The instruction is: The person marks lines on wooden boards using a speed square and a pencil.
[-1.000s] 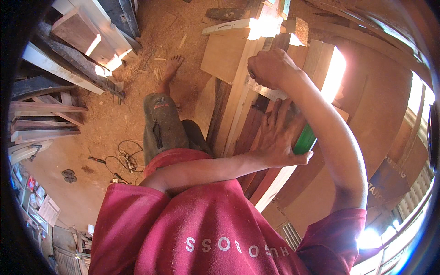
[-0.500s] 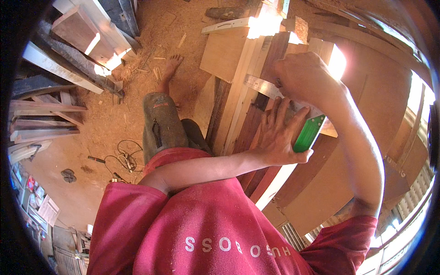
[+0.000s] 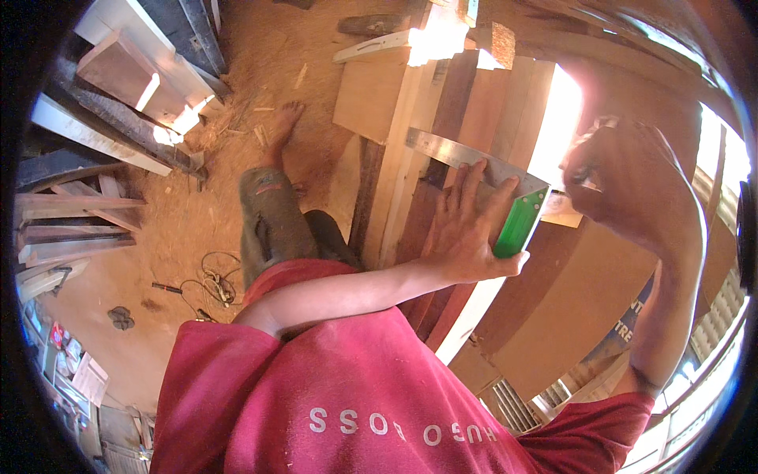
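Note:
My left hand (image 3: pixel 470 221) lies over a try square, its fingers spread and its thumb hooked at the end of the green stock (image 3: pixel 519 225). The metal blade (image 3: pixel 442 148) of the try square stretches across several wooden boards (image 3: pixel 493 103) set side by side. My fingertips press near the corner where blade and stock meet, and the palm rests on the boards. To the right, past the boards' bright edge, my right hand (image 3: pixel 620 170) hangs raised with curled fingers. Whatever it may hold is too blurred and hidden to make out.
Sawdust and wood scraps cover the floor (image 3: pixel 229 158), where a tangled cable (image 3: pixel 217 283) lies. Timber pieces (image 3: pixel 118 75) lean at the left. A plywood panel (image 3: pixel 363 103) stands beside the boards, and a large brown sheet (image 3: pixel 568 292) lies at the right.
My right hand has lifted off the boards beside the blade and moved right, beyond their edge. My left hand keeps its place on the try square; the whole view has shifted slightly.

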Available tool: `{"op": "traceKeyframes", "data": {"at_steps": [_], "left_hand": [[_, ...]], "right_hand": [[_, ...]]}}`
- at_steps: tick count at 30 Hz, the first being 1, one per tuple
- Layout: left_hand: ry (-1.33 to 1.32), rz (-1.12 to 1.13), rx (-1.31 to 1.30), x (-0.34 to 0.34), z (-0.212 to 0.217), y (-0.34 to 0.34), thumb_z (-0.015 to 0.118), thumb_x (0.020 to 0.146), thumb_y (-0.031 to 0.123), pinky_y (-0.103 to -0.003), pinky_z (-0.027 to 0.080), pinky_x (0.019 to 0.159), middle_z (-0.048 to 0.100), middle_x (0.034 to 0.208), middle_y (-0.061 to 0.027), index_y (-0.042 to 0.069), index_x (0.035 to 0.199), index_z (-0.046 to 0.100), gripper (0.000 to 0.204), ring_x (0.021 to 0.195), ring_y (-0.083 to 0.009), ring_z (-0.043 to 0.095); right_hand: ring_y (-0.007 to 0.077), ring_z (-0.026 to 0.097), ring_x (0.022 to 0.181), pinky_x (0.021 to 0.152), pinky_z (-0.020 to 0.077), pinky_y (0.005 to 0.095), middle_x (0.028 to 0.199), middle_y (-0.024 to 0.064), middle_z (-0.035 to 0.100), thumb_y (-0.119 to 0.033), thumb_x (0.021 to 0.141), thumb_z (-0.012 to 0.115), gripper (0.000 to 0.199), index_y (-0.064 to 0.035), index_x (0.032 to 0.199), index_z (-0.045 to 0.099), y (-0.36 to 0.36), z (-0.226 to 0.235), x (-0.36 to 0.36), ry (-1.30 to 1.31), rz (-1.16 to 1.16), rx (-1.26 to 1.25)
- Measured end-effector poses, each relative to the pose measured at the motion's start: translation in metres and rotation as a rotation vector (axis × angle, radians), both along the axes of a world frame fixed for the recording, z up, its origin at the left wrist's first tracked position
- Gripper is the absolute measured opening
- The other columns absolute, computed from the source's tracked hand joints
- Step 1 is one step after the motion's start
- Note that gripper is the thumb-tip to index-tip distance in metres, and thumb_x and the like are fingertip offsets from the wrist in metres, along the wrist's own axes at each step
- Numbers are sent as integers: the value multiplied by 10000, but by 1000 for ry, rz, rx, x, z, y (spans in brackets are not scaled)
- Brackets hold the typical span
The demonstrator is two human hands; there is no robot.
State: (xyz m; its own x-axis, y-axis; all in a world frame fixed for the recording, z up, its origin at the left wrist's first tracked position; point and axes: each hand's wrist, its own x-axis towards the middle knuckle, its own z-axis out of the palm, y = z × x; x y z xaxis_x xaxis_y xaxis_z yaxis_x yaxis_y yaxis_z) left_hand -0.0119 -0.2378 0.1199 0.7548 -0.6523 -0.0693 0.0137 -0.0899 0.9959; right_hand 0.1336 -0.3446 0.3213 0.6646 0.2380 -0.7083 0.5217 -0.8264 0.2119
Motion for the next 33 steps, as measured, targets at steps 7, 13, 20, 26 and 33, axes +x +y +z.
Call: {"op": "traceKeyframes", "data": {"at_steps": [7, 13, 20, 26, 33], "left_hand": [[24, 43, -34, -1, -7, -4, 700, 726, 589, -677, 237, 1069, 162, 1551, -332, 138, 1543, 321, 1007, 1425, -582, 160], [-27, -109, 21, -5, -3, 9, 677, 752, 698, -691, 232, 1062, 165, 1553, -341, 122, 1556, 301, 1057, 1427, -593, 149], [-55, -67, 24, -20, -5, 5, 678, 751, 708, -714, 181, 1085, 156, 1561, -345, 95, 1547, 316, 1068, 1433, -585, 158], [-102, -16, 46, 0, -6, -12, 676, 753, 716, -726, 179, 1088, 154, 1561, -352, 91, 1533, 343, 1055, 1437, -584, 145], [-75, 39, -37, 29, -10, -34, 639, 787, 729, -698, 182, 1119, 163, 1551, -384, 79, 1531, 339, 1033, 1430, -601, 154]], "right_hand": [[186, 581, 669, 653, 460, 309, 768, 61, 578, -15, 791, 556, 130, -37, 895, 631, -3, 13, -42, -206, -820, 294], [150, 622, 772, 710, 496, 327, 851, 105, 691, -213, 965, 648, 232, -15, 1068, 710, -18, -33, -139, -262, -1393, 334], [85, 570, 710, 654, 478, 288, 773, 67, 673, -116, 932, 682, 222, 26, 1103, 688, 0, -51, -174, -300, -1584, 604], [62, 510, 664, 600, 442, 264, 703, 43, 619, -107, 945, 652, 178, 38, 1046, 670, -4, -48, -144, -337, -1528, 545], [76, 512, 637, 590, 439, 281, 665, 45, 578, -162, 957, 638, 188, 25, 966, 654, -20, -55, -122, -429, -1471, 561]]}}
